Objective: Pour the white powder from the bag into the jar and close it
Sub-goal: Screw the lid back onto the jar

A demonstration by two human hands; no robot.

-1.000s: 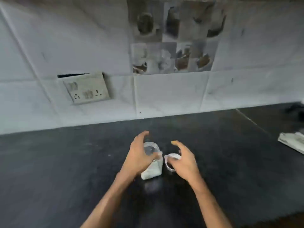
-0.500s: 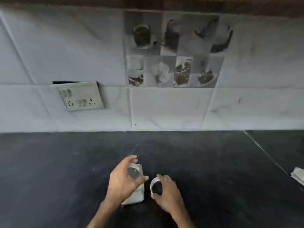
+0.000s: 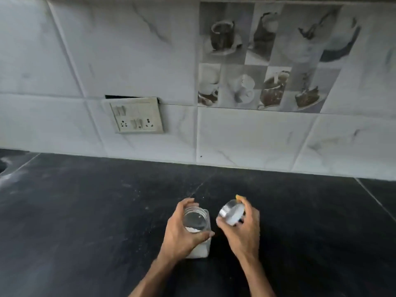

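Note:
A clear jar with white powder in its bottom stands upright on the black counter, its mouth uncovered. My left hand grips the jar around its upper part. My right hand holds the round lid just right of the jar, tilted with its flat face toward the camera and lifted off the counter. The lid and jar are apart. No bag is in view.
A tiled wall rises behind the counter, with a socket plate at the left and a tile picture of cups at the right. A seam runs across the counter at the far right.
My right hand has lifted the lid off the counter and turned it up beside the jar. My left hand stays on the jar. The camera has shifted, and the cloth at the right edge left the view.

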